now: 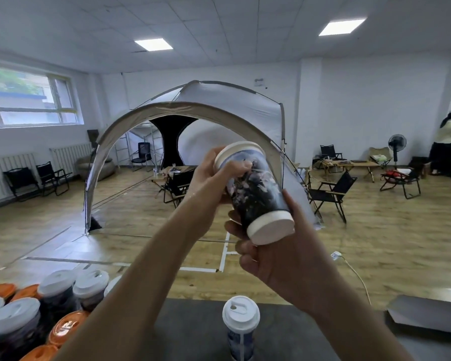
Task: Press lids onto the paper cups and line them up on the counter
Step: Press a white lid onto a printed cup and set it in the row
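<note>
2 hands hold 1 paper cup (258, 188) up in the air above the counter (193, 332), tilted so its white base faces the camera and its white lid (238, 148) points away. The left hand (211, 175) grips the lidded end, fingers curled round the rim; the right hand (274, 259) cradles the base end, thumb along the cup's side and fingers curled beneath. The cup's print is dark with pale blossoms. On the dark grey counter below, 1 standing cup (241, 332) with a white sip lid sits alone, near the middle. At the left edge a tight cluster holds 6 white-lidded cups (56, 284) in view, some cut off by the forearm or the frame edge, and at least 4 orange lids (68, 325) among them. 1 grey sheet (427, 316) lies on the counter's right end. Beyond, 1 arched tent (219, 100) stands on the wooden floor, with 1 pedestal fan (397, 144) and 1 person (445, 142) at the far right.
</note>
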### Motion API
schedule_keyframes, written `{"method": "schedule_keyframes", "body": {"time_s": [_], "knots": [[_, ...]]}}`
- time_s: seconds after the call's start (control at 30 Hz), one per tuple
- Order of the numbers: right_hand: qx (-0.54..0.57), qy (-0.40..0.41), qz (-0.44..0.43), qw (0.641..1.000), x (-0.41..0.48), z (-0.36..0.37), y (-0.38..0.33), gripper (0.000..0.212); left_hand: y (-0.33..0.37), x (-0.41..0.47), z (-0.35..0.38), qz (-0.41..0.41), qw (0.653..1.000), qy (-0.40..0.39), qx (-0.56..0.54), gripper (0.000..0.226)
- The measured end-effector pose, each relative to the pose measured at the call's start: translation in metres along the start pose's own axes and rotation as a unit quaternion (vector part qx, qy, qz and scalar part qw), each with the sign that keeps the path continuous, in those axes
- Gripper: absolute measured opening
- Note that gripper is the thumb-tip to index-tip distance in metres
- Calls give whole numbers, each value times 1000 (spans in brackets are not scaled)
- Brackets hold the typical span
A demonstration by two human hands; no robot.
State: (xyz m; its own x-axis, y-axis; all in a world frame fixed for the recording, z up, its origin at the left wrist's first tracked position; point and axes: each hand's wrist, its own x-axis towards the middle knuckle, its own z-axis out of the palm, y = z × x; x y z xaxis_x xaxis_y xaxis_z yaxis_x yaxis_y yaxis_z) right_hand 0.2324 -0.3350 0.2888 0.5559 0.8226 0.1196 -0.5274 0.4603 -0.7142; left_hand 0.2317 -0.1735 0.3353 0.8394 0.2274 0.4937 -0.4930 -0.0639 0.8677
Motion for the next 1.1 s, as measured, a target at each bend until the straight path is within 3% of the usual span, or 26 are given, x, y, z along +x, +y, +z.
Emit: {"method": "schedule_keyframes", "body": {"time_s": [0.13, 0.3, 0.43, 0.57, 0.67, 0.77, 0.87, 1.0, 1.1], "knots": [[-109, 68, -52, 990, -2, 2, -5, 67, -2, -1, 5, 6, 999, 14, 45, 46], [-28, 31, -31, 999, -7, 9, -3, 62, -5, 1, 8, -30, 999, -9, -15, 33], [98, -83, 2, 992, -9, -2, -4, 68, -9, -3, 5, -63, 993, -51, -86, 51], [-82, 41, -38, 995, -9, -5, -3, 74, -5, -5, -4, -35, 999, -30, -16, 54], [-101, 67, -50, 991, -9, 0, -1, 68, -1, -6, -10, -58, 996, -68, -13, 56], [-1, 18, -15, 1000, -9, 9, 3, 67, -7, -9, -8, -63, 988, -83, -111, 55], [47, -33, -1, 998, -7, 4, 7, 65, -16, -9, -8, -49, 989, -52, -131, 64], [119, -126, 28, 984, -3, -4, 10, 69, -21, -11, -13, -65, 978, -99, -170, 57], [45, -77, 16, 996, -6, 1, 12, 72, -20, -11, -9, -83, 979, -77, -172, 57]]}}
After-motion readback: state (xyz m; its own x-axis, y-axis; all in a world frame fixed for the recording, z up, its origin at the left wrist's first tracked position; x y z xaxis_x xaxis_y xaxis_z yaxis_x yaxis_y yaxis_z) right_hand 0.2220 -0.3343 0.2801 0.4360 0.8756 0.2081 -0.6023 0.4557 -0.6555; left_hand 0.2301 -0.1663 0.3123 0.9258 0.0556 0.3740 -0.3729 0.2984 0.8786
